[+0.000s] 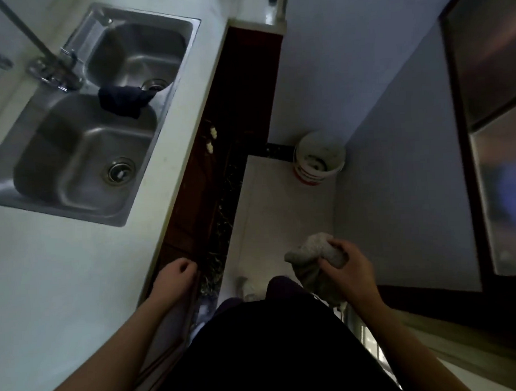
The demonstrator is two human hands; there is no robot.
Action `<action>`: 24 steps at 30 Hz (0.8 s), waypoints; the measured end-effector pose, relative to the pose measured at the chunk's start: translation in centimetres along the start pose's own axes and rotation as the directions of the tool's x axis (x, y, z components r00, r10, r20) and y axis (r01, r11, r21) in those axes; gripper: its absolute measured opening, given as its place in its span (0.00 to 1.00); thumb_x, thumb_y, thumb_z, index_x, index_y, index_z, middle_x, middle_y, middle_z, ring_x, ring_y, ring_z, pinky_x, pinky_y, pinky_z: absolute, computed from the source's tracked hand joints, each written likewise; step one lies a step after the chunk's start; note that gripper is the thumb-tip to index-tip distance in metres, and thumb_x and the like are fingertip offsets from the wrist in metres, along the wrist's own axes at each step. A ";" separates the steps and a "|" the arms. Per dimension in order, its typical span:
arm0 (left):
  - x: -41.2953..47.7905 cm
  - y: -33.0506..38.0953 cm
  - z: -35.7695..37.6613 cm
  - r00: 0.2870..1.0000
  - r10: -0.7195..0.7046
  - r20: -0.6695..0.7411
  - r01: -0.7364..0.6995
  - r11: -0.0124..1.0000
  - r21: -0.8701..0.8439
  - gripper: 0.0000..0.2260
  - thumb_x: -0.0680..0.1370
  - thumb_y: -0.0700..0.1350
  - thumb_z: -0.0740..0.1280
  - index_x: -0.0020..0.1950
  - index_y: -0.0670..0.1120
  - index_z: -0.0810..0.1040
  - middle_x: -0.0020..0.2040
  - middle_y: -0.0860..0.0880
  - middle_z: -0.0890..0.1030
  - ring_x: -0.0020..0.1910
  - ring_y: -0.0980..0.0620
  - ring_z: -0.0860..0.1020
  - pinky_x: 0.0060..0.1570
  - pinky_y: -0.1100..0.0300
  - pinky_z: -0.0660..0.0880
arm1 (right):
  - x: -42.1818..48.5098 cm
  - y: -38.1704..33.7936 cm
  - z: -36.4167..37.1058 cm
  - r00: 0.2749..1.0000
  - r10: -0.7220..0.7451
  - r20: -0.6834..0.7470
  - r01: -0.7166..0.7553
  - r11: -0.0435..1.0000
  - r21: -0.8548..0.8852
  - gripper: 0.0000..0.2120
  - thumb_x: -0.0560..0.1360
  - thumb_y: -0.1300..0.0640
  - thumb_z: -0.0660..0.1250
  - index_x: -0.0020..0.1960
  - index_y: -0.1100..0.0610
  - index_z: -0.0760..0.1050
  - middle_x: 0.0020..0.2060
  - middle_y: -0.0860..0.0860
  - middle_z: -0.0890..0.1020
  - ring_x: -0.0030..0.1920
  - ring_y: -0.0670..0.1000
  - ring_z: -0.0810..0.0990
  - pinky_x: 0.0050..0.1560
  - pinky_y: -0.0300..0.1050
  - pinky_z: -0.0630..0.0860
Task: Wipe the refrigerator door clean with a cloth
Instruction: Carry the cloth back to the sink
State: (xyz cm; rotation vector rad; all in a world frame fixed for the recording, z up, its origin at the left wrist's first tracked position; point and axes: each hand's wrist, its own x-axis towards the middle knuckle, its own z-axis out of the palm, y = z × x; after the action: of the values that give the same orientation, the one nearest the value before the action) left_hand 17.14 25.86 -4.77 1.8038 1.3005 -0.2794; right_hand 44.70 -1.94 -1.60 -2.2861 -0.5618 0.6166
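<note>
My right hand (347,265) grips a bunched grey cloth (312,252) low over the pale floor, fingers curled round it while part of the cloth hangs below the hand. My left hand (177,272) hangs beside the counter's front edge with its fingers loosely curled and nothing in it. At the right edge stands a tall appliance with a shiny steel front in a dark frame (497,143); it looks like the refrigerator door. Both hands are apart from it.
A white counter (63,292) on the left holds a steel double sink (81,161) with a tap (47,62). A dark rag (122,100) lies over the sink divider. A white bucket (318,160) stands in the floor corner by the grey wall.
</note>
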 end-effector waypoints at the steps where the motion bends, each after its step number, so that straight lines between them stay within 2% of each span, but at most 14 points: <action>1: 0.8 1.0 -0.6 1.000 0.002 -0.008 -0.002 1.000 -0.014 0.09 0.81 0.45 0.65 0.43 0.46 0.80 0.42 0.46 0.83 0.46 0.46 0.80 0.51 0.49 0.74 | 1.2 -0.6 0.1 1.000 -0.002 0.011 0.002 1.000 -0.002 0.21 0.69 0.56 0.79 0.61 0.52 0.79 0.51 0.45 0.80 0.52 0.46 0.80 0.54 0.39 0.71; 6: 2.6 3.4 -2.8 0.994 -0.059 -0.089 0.049 0.993 -0.109 0.09 0.81 0.46 0.65 0.41 0.52 0.79 0.39 0.52 0.81 0.43 0.51 0.79 0.45 0.56 0.69 | 8.5 -4.9 1.9 0.992 -0.077 0.105 0.082 0.996 -0.045 0.22 0.70 0.56 0.79 0.62 0.53 0.79 0.52 0.45 0.79 0.52 0.47 0.78 0.54 0.43 0.71; 10: 1.7 2.3 -3.7 0.963 -0.222 -0.152 0.184 0.956 -0.230 0.09 0.80 0.49 0.65 0.43 0.48 0.81 0.44 0.47 0.84 0.46 0.45 0.81 0.51 0.50 0.77 | 15.0 -9.8 4.4 0.936 -0.197 0.293 0.227 0.972 -0.069 0.21 0.71 0.55 0.78 0.62 0.54 0.79 0.52 0.46 0.79 0.52 0.47 0.78 0.52 0.42 0.71; 13: -0.1 1.5 -3.7 0.912 -0.363 -0.190 0.277 0.887 -0.369 0.12 0.75 0.55 0.62 0.41 0.49 0.79 0.42 0.48 0.85 0.44 0.46 0.83 0.51 0.49 0.78 | 19.3 -14.0 6.9 0.817 -0.303 0.490 0.372 0.927 -0.046 0.20 0.72 0.52 0.76 0.63 0.50 0.78 0.53 0.45 0.79 0.52 0.46 0.78 0.50 0.40 0.73; 16: -1.9 0.5 -2.8 0.829 -0.511 -0.229 0.375 0.810 -0.450 0.11 0.80 0.50 0.63 0.41 0.48 0.80 0.42 0.49 0.85 0.45 0.47 0.83 0.49 0.51 0.77 | 22.3 -18.4 9.9 0.658 -0.403 0.636 0.525 0.851 -0.003 0.19 0.73 0.50 0.75 0.62 0.45 0.77 0.54 0.44 0.80 0.51 0.43 0.79 0.49 0.40 0.73; 18: -3.2 0.0 -1.9 0.755 -0.606 -0.251 0.418 0.740 -0.527 0.11 0.81 0.48 0.62 0.44 0.45 0.80 0.43 0.46 0.85 0.45 0.45 0.83 0.51 0.49 0.78 | 23.4 -21.4 12.0 0.566 -0.419 0.710 0.577 0.816 0.022 0.18 0.71 0.45 0.73 0.59 0.37 0.75 0.52 0.39 0.79 0.51 0.37 0.78 0.47 0.35 0.72; 19: -3.9 -0.3 -1.5 0.718 -0.650 -0.250 0.429 0.696 -0.576 0.12 0.82 0.48 0.62 0.45 0.44 0.80 0.43 0.45 0.85 0.45 0.43 0.83 0.52 0.47 0.78 | 23.7 -22.7 13.1 0.521 -0.418 0.744 0.598 0.801 0.031 0.18 0.71 0.42 0.72 0.59 0.37 0.74 0.52 0.39 0.79 0.51 0.36 0.78 0.48 0.35 0.72; 21: -5.5 -0.6 -0.7 0.650 -0.721 -0.241 0.425 0.608 -0.671 0.13 0.81 0.50 0.62 0.45 0.43 0.80 0.44 0.43 0.85 0.45 0.42 0.83 0.53 0.45 0.79 | 23.8 -25.1 15.3 0.433 -0.429 0.793 0.637 0.768 0.068 0.18 0.72 0.43 0.72 0.61 0.41 0.75 0.54 0.43 0.79 0.53 0.42 0.79 0.53 0.42 0.75; 24: -8.3 -1.0 0.4 0.538 -0.808 -0.239 0.385 0.488 -0.784 0.18 0.74 0.56 0.59 0.43 0.43 0.80 0.43 0.42 0.85 0.46 0.41 0.83 0.55 0.44 0.79 | 22.5 -28.3 18.4 0.289 -0.449 0.846 0.717 0.687 0.119 0.19 0.73 0.47 0.73 0.62 0.47 0.76 0.57 0.47 0.81 0.57 0.51 0.80 0.60 0.51 0.77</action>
State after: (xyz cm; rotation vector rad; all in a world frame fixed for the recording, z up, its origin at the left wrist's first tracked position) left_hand 12.89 20.16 -0.41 0.6957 2.1797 0.3827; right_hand 45.99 38.55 0.63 -1.6078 -2.0070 1.2802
